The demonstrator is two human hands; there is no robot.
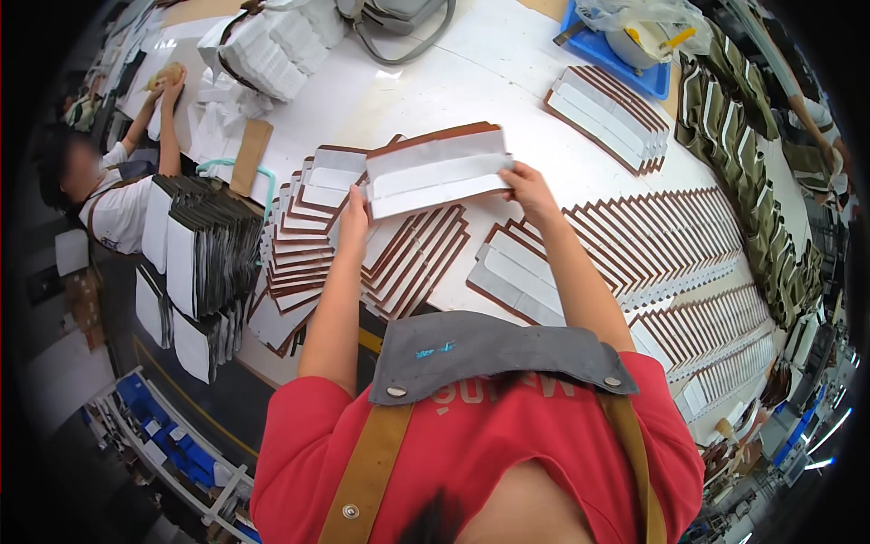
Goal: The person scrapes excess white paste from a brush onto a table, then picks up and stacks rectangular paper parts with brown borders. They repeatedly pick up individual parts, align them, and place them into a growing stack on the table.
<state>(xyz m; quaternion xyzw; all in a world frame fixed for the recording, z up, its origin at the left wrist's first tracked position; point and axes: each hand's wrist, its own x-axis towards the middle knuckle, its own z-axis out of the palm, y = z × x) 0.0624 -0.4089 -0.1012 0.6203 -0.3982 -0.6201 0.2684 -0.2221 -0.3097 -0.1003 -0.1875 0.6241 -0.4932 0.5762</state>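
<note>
Left hand (355,220) and right hand (533,190) grip a panel (439,172) at opposite ends, its long axis spanning between them, toward the table's (494,77) near edge.

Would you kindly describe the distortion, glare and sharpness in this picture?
All in the head view: fisheye distortion bends straight edges near the dark rim; slim white strip lights glare at lower right; the brown-edged white rectangular panel looks fairly sharp.

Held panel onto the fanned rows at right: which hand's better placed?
Probably right: the right hand grips the brown-edged panel nearer the fanned rows; the left hand is at its far end.
</note>
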